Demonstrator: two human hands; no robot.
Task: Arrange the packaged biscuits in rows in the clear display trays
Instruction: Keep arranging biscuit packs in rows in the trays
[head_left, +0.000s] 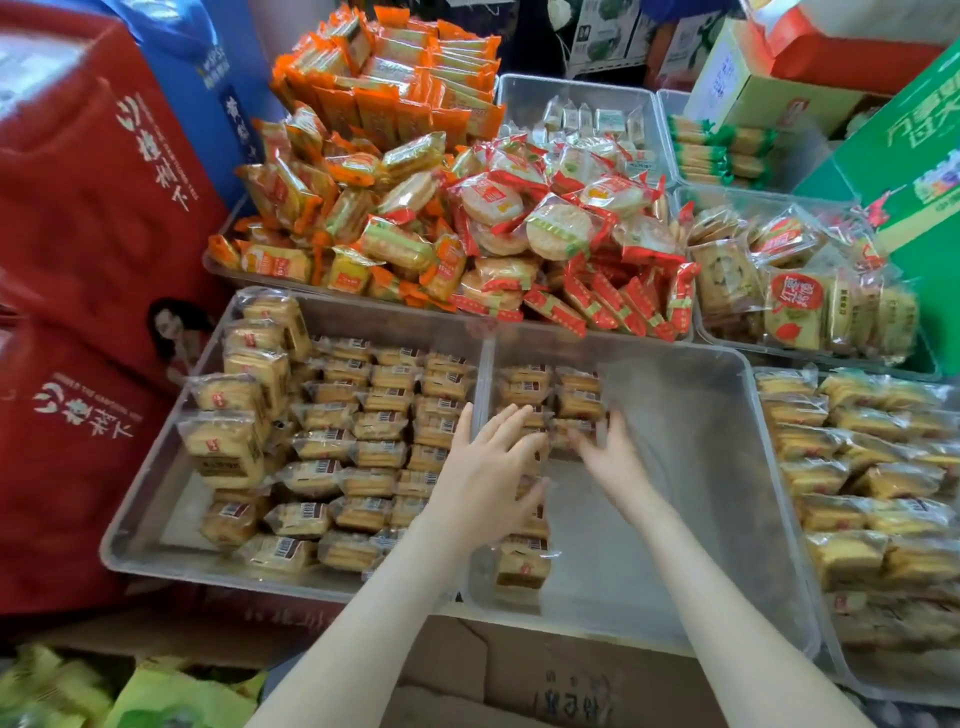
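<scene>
- Cardboard box in a crowded stock area carries the clear trays.
- Left hand lies flat, fingers straight, on the first biscuit row along the middle tray's left wall; it grasps nothing.
- Right hand is blurred. I cannot tell whether it pinches a packet.
- Its fingertips meet the short second row, packets lying crosswise. The bare floor runs from there toward the person, so I judge the right hand nearer.
- Beyond, orange packets are heaped.

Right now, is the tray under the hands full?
No: the middle tray holds biscuit packs only along its left side; the rest is bare.
</scene>
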